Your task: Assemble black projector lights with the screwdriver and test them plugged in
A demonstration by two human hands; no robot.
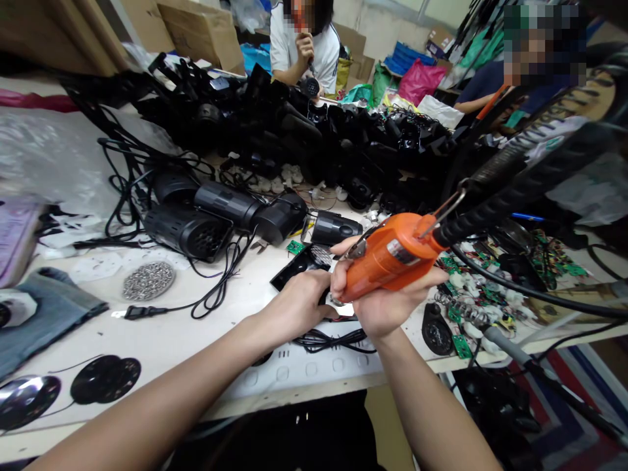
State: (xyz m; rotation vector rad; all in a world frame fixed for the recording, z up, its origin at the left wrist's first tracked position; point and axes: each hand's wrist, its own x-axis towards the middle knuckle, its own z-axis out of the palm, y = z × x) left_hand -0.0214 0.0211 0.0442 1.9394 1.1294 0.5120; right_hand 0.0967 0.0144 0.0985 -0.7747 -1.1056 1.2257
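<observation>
My right hand point(387, 311) is wrapped round an orange electric screwdriver point(395, 255), which hangs from a coil spring point(510, 150) and has a thick black cable at its rear. The driver's tip is hidden behind my hands. Beside it, my left hand point(307, 297) grips a black plastic housing point(289, 271) lying on the bench; its fingertips are partly covered. Close in front of my body, a bundled black cord point(338, 340) lies below both hands. A small green circuit board point(295, 247) is just beyond the housing.
Black cylindrical housings point(189, 229) with cords lie left of centre, near a round pile of screws point(148, 281). Black parts point(235, 118) are heaped across the back. Circuit boards and wires point(490, 288) cover the right. Two people point(321, 49) sit across the bench.
</observation>
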